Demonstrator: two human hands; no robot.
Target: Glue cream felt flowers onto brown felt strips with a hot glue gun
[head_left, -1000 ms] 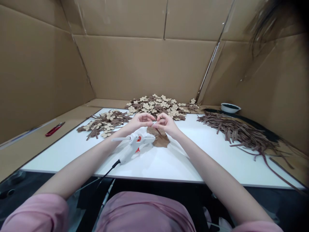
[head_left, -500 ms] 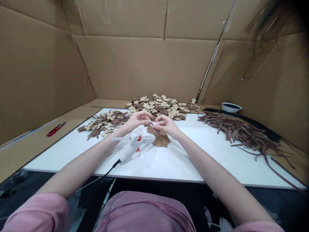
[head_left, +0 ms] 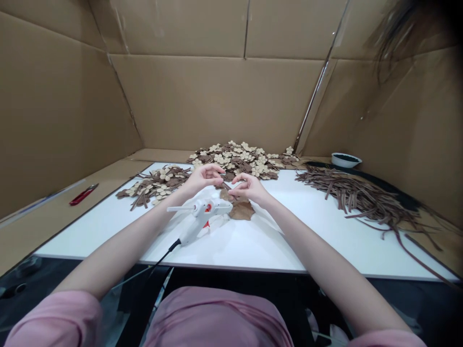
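Note:
My left hand [head_left: 207, 177] and my right hand [head_left: 249, 187] are close together over the middle of the white board [head_left: 231, 250]. A thin brown strip [head_left: 226, 186] stretches between them, pinched by the fingertips of both. Beneath my right hand lies a brown leaf-like piece [head_left: 241, 210]. The white glue gun [head_left: 197, 219] stands just in front of my hands, its nozzle pointing right toward that brown piece. Exactly how the fingertips meet the strip is too small to make out.
Cream and brown flower shapes [head_left: 238, 159] are heaped at the back. A smaller mixed pile [head_left: 162, 183] sits at the left, brown strips [head_left: 354, 193] at the right. Beyond are a white bowl [head_left: 346, 160] and a red cutter [head_left: 84, 194]. Cardboard walls [head_left: 217, 101] surround the board.
My left hand has shifted slightly to the left, widening the gap to my right hand, and more of the strip shows between them. The glue gun stays in place.

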